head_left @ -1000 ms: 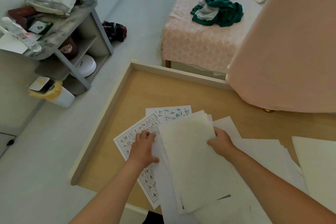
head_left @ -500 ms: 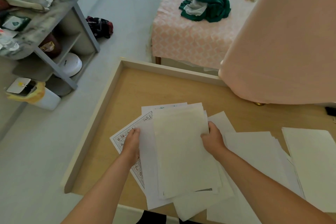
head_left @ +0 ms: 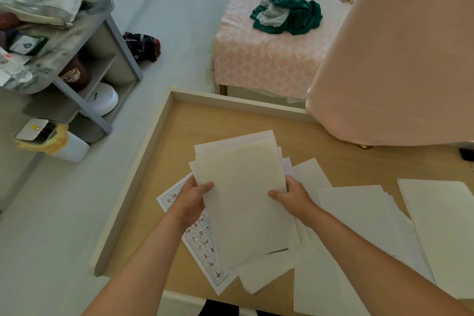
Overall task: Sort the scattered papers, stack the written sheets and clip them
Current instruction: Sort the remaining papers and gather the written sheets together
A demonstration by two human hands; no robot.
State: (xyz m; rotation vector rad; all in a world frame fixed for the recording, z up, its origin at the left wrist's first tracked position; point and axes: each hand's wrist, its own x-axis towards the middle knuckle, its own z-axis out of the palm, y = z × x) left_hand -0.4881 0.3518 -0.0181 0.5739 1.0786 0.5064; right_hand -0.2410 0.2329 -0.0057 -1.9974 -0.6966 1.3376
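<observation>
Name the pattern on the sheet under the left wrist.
The sheet shows a grid of boxed reddish characters on white; head view.

A bedroom in a home: beyond the far edge of a rimmed wooden table [head_left: 238, 104] stands a bed [head_left: 266, 64] under a pink patterned cover, crumpled green clothes [head_left: 297, 18] lying on it. Left of the table, a cluttered grey shelf unit [head_left: 123, 51] and a small lined bin [head_left: 74, 147] sit on the pale floor [head_left: 166, 33].
</observation>
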